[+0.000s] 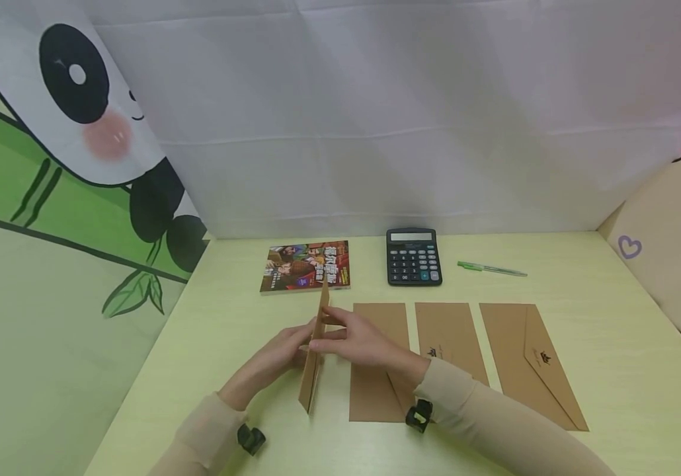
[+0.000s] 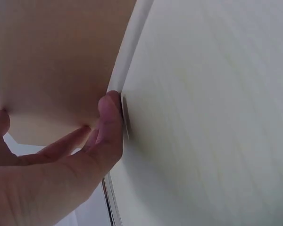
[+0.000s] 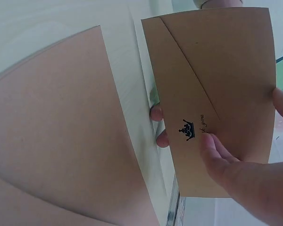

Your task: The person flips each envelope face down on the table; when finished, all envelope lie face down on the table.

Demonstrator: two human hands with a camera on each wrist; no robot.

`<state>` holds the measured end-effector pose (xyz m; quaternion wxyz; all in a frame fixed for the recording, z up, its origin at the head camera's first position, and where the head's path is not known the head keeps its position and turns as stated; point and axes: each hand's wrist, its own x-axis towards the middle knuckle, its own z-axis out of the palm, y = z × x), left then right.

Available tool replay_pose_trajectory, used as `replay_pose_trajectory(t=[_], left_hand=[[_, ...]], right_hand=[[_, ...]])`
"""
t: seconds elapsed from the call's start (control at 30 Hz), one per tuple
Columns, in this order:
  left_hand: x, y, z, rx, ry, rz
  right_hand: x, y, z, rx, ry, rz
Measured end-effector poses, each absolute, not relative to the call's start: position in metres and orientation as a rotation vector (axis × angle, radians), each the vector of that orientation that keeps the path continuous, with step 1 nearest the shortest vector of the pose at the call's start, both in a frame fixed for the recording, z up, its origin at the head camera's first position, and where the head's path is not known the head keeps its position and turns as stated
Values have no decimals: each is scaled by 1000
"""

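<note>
A brown paper envelope (image 3: pixel 226 70) stands on edge between both hands, seen nearly edge-on in the head view. Its flap, small black crown and printed lettering face the right hand. From the left side, the left hand (image 1: pixel 281 350) holds it; two of that hand's fingertips (image 3: pixel 162 139) show past the lower edge. In the left wrist view, the envelope's plain side (image 2: pixel 52 61) faces the left fingers. The right hand (image 1: pixel 364 337) grips the envelope from the right, with fingers on the flap side and one digit at the upper edge.
Three more brown envelopes lie in a row, the left one (image 1: pixel 376 396) under the right forearm, then the middle one (image 1: pixel 444 324) and the right one (image 1: pixel 513 337). Behind them are a book (image 1: pixel 293 264), a black calculator (image 1: pixel 414 258) and a green pen (image 1: pixel 491 268).
</note>
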<state>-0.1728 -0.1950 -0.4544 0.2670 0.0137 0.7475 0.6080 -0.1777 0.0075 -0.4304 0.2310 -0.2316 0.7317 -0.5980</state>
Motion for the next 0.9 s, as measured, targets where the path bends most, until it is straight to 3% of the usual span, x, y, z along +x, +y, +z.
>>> replay_pose_trajectory(t=[0.9], left_hand=[[-173, -199, -461, -20, 2291, 1514]], right_hand=[[-177, 18, -428, -584, 1957, -1734]])
